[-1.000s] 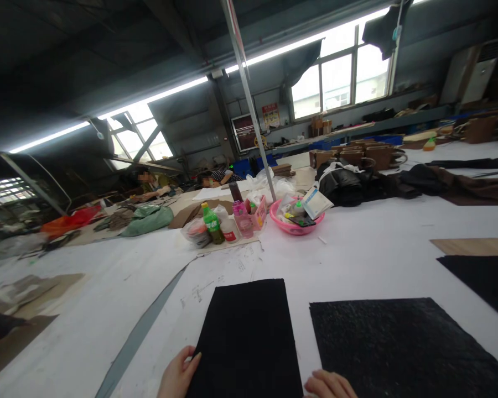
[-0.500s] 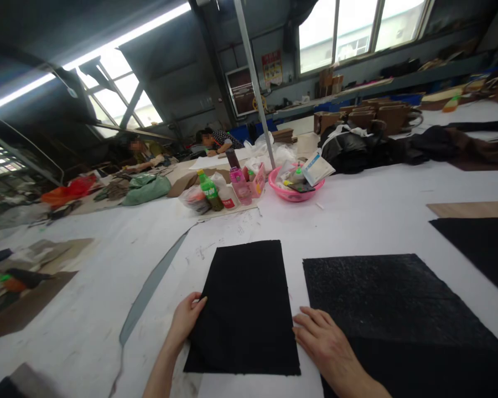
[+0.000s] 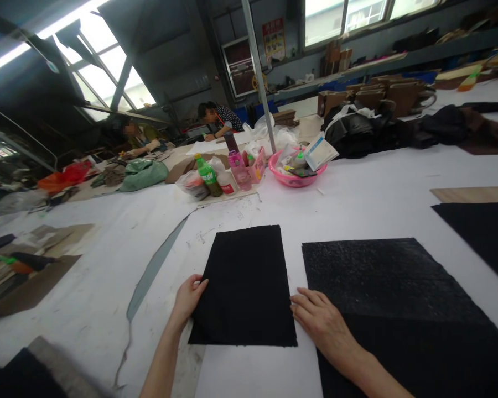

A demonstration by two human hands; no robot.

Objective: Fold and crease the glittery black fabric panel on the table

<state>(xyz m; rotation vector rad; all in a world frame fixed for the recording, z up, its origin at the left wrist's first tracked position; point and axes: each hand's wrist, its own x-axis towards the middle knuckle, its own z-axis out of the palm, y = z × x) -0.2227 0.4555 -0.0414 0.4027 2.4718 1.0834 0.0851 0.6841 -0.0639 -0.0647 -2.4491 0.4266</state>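
Note:
A smaller black rectangular sheet, seemingly fabric or a similar soft material, lies on the white table in front of me. My left hand pinches its left edge, thumb on top and the fingertips partly hidden. Along the right edge rests my right hand, palm down with fingers stretched out and their tips touching the sheet. Under my right wrist and forearm lies a larger black sheet, its far part shinier and speckled, its near part matt. A narrow white strip of table shows between the two sheets.
The white table covering has a long tear at left. Farther back stand a green bottle, a pink bottle and a pink basin beside a metal pole. Another black piece lies right. Two people work behind.
My view has tilted downward, so everything appears higher in the picture. Both hands stay at the same edges of the smaller sheet, which shows no clear shift on the table.

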